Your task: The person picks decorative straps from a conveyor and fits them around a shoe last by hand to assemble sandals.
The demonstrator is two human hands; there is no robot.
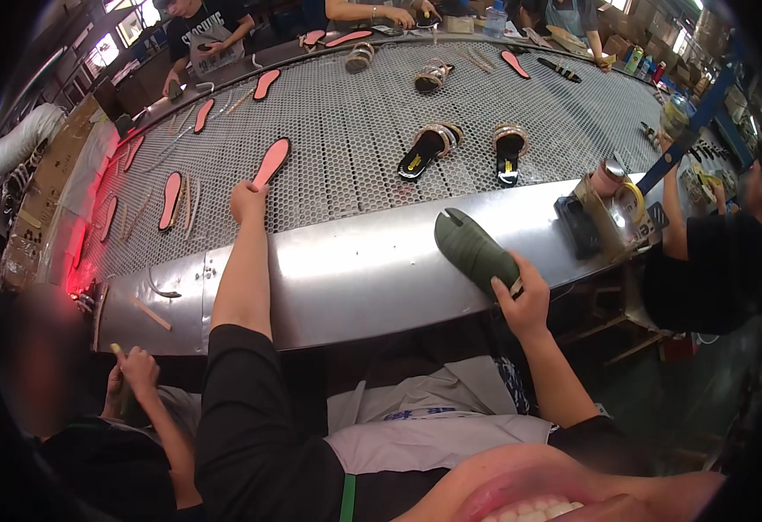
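Stretched out over the perforated conveyor, my left hand grips the near end of a pink shoe sole with a dark edge. The sole's far end points away from me, and I cannot tell whether it still touches the conveyor. Over the smooth metal ledge on the right, my right hand is closed around the near end of a dark green shoe last. A slot shows at the last's rounded far end.
Several pink soles and thin strips lie along the conveyor's left. Finished sandals sit beyond my right hand. A black box and a tape roll stand on the ledge's right. Co-workers sit to both sides and across.
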